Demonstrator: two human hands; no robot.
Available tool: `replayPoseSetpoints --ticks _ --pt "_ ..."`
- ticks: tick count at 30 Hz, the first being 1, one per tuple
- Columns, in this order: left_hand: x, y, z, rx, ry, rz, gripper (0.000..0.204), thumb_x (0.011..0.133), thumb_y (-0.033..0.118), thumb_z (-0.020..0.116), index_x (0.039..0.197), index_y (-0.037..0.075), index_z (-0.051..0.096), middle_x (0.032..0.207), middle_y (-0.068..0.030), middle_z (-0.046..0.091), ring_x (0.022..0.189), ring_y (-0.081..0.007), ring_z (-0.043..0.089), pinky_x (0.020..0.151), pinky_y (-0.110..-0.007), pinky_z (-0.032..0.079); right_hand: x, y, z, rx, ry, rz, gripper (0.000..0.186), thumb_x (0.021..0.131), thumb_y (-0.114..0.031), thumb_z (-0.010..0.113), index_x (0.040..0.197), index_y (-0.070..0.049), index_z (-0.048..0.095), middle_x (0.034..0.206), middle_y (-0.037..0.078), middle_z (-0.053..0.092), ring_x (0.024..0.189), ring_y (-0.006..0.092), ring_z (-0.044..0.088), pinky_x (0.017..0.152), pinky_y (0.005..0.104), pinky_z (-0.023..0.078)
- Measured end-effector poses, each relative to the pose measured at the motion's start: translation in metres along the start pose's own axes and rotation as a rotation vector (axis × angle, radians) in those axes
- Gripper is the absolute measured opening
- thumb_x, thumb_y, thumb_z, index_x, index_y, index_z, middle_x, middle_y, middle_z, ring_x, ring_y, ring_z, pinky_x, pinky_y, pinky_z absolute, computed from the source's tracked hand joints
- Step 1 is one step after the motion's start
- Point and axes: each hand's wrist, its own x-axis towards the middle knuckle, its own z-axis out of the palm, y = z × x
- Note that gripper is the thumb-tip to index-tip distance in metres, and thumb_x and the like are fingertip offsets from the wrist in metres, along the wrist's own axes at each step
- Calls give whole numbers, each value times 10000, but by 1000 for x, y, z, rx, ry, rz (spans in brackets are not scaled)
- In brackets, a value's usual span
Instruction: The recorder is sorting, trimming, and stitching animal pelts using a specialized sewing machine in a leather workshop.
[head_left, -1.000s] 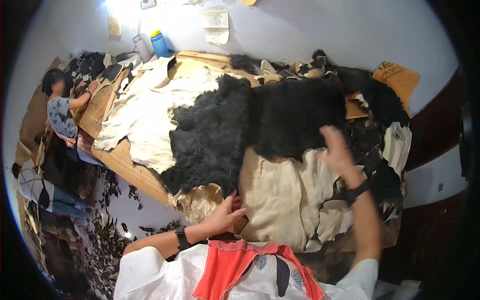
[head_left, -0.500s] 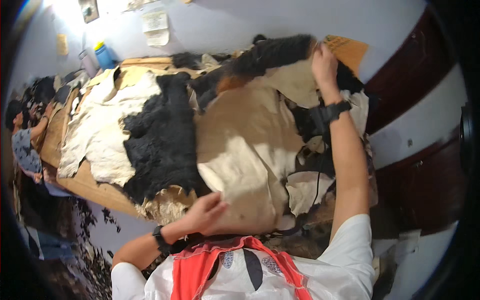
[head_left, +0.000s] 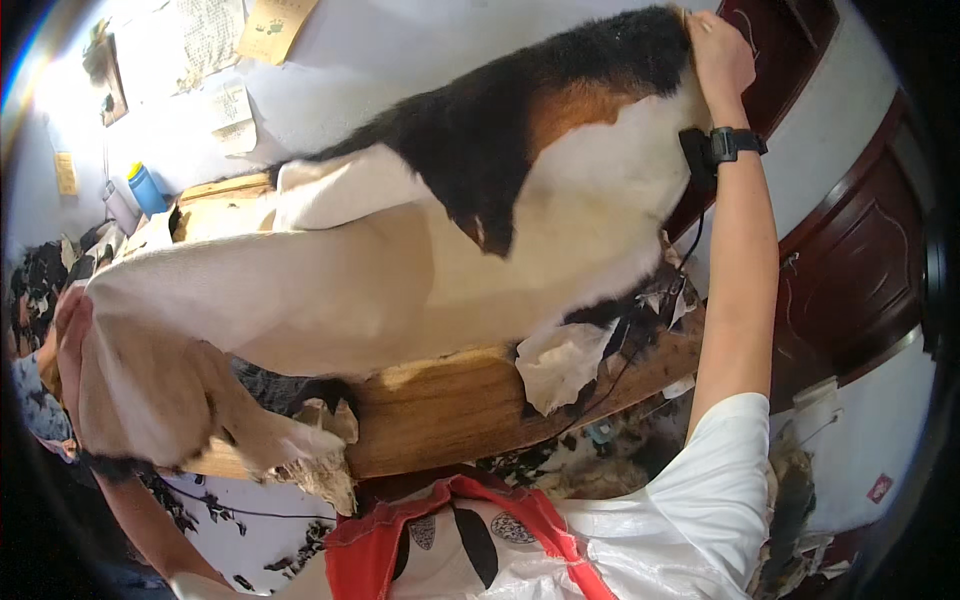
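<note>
A large hide [head_left: 350, 280] hangs stretched between my two hands above the wooden table. Most of it shows its pale skin side; black and brown fur shows along its folded far edge. My right hand [head_left: 722, 55], raised at the upper right, is closed on one corner. Far out to the left, my left hand [head_left: 72, 325] grips the opposite edge, its fingers partly hidden by the hide. Beneath the hanging left end, a dark fur piece [head_left: 275, 385] and a ragged cream edge [head_left: 325, 470] show.
The wooden table [head_left: 440, 410] has a pale scrap [head_left: 560, 365] on its right side. A blue bottle [head_left: 146, 188] stands at the back left. Behind the left hand another person's arm [head_left: 45, 360] is partly visible. Dark scraps litter the floor; a brown door [head_left: 850, 235] is at right.
My right hand has lifted its corner up and right. My left hand has swung from near my body to the far left and taken hold of the hide, which is now spread wide.
</note>
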Motion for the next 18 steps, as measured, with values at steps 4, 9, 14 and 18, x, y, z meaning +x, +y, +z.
replayPoseSetpoints --ticks 4,9,14,18 --pt "46 -66 -67 555 -237 -92 495 919 185 661 1348 -3 503 928 -105 709 790 -178 634 734 -323 496 -48 30 45 -264 -323 88 286 925 -340 538 947 -136 738 993 142 720 945 379 681 778 477 548" --pt "-1 -131 53 780 81 44 672 993 447 546 1394 -78 423 1261 -312 571 1165 -432 554 961 -442 453 -205 99 105 -264 -830 295 573 901 -531 581 1244 -73 586 1171 245 641 1146 412 593 936 518 481" --pt "-113 -153 124 84 -351 -618 629 1015 410 518 1405 -68 397 1316 -297 544 1249 -363 517 1052 -385 392 -347 145 67 84 -1033 502 507 919 -469 588 1081 8 646 1053 245 678 1017 448 621 862 477 488" --pt "-156 -228 86 821 -394 274 555 985 342 578 1325 -77 449 1133 -249 608 1080 -331 581 926 -408 460 -415 101 38 346 -894 574 626 851 -495 697 1161 44 625 1126 221 677 1082 365 633 901 438 480"
